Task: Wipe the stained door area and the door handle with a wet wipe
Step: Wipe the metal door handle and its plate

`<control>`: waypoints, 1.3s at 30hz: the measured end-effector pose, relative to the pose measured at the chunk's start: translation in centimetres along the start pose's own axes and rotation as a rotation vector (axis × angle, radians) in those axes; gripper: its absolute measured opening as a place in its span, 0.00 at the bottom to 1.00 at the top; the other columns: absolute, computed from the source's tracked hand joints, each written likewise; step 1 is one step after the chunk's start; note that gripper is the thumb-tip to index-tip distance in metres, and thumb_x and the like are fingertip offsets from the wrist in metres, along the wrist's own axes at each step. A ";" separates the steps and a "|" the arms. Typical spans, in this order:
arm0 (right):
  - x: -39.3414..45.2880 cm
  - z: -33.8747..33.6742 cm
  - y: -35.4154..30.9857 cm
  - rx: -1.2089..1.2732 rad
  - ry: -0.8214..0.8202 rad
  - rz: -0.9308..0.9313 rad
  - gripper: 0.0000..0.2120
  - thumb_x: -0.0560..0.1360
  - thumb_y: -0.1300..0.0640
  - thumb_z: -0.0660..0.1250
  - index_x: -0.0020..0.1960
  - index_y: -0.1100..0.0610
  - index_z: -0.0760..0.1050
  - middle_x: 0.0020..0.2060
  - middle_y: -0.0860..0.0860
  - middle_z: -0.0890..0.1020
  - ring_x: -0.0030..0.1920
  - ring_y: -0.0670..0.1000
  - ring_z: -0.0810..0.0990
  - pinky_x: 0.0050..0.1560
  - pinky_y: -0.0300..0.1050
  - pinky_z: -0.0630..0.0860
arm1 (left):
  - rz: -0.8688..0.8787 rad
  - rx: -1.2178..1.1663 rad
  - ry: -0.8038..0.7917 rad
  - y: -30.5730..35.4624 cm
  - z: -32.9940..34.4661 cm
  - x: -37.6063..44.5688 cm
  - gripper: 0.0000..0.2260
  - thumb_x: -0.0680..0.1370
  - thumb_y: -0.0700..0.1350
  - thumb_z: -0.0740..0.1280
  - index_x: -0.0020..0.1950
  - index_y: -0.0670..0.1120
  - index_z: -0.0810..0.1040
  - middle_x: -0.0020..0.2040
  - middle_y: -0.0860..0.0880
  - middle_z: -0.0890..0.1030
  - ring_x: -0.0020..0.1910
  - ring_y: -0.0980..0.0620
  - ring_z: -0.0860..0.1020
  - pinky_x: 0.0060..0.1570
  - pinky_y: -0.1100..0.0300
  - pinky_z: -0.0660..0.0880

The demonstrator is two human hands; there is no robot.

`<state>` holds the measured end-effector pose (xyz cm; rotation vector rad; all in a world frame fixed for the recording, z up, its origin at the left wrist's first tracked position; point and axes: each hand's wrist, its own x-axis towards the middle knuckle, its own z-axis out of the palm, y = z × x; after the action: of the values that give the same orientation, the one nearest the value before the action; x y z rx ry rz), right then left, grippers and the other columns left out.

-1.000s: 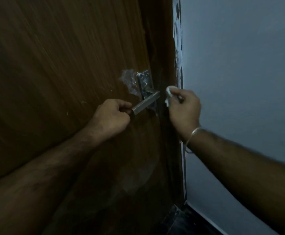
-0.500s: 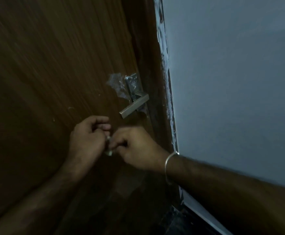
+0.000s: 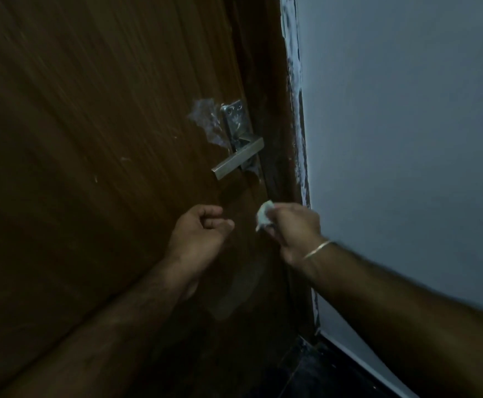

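Observation:
A dark brown wooden door (image 3: 105, 116) fills the left of the view. Its metal lever handle (image 3: 236, 162) sticks out from a steel backplate (image 3: 237, 122). A whitish smeared stain (image 3: 205, 122) lies on the wood just left of the plate. My right hand (image 3: 293, 225) is below and right of the handle, closed on a crumpled white wet wipe (image 3: 264, 214), and wears a thin bangle. My left hand (image 3: 200, 234) hangs below the handle with fingers loosely curled and nothing in them. Neither hand touches the handle.
The dark door frame (image 3: 274, 156) runs down beside the door, with white paint smears (image 3: 296, 81) along its edge. A pale grey wall (image 3: 406, 139) fills the right side. A dark floor (image 3: 306, 369) shows at the bottom.
One second ago my left hand held the lever and my right held the wipe by the frame. Both dropped and met below the handle, and now they have parted, wipe in the right.

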<state>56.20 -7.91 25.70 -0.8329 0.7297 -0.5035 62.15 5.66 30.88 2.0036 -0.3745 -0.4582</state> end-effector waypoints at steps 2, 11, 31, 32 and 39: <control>1.8 2.2 -0.7 -0.092 0.271 -0.256 0.09 0.76 0.65 0.68 0.55 0.59 0.81 0.49 0.54 0.83 0.53 0.54 0.81 0.50 0.44 0.81 | 0.024 0.037 0.001 0.4 -0.1 0.0 0.12 0.79 0.42 0.68 0.61 0.53 0.76 0.52 0.50 0.82 0.52 0.52 0.82 0.51 0.52 0.80; 4.2 6.1 3.7 -0.371 0.111 -0.470 0.25 0.81 0.62 0.57 0.76 0.50 0.63 0.77 0.44 0.63 0.76 0.46 0.62 0.74 0.39 0.58 | 0.049 0.144 -0.126 0.4 -2.8 0.1 0.09 0.78 0.42 0.68 0.53 0.55 0.81 0.50 0.52 0.86 0.52 0.53 0.83 0.57 0.47 0.79; 5.2 5.0 1.1 -0.274 0.191 -0.664 0.13 0.78 0.63 0.67 0.62 0.55 0.79 0.60 0.48 0.79 0.59 0.45 0.78 0.57 0.34 0.76 | 0.199 0.111 0.041 0.6 -0.7 3.6 0.17 0.80 0.39 0.65 0.67 0.55 0.75 0.61 0.55 0.81 0.61 0.54 0.78 0.64 0.47 0.76; 5.4 5.6 0.1 -0.191 0.259 -0.605 0.12 0.78 0.62 0.67 0.61 0.56 0.80 0.59 0.49 0.80 0.55 0.45 0.78 0.55 0.34 0.77 | 0.213 0.113 0.045 0.8 -0.4 3.8 0.18 0.80 0.39 0.65 0.68 0.55 0.75 0.62 0.55 0.80 0.61 0.54 0.78 0.63 0.47 0.76; 3.9 6.1 -1.4 0.113 0.129 -0.298 0.11 0.76 0.65 0.69 0.57 0.58 0.81 0.53 0.53 0.84 0.56 0.51 0.81 0.61 0.51 0.79 | 0.327 0.158 0.131 2.1 -0.1 4.5 0.18 0.80 0.42 0.66 0.68 0.57 0.74 0.59 0.58 0.78 0.43 0.66 0.77 0.33 0.73 0.71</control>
<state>63.12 -8.34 28.11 -0.8123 0.6914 -0.8645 65.97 2.77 32.10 2.0605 -0.6600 -0.0945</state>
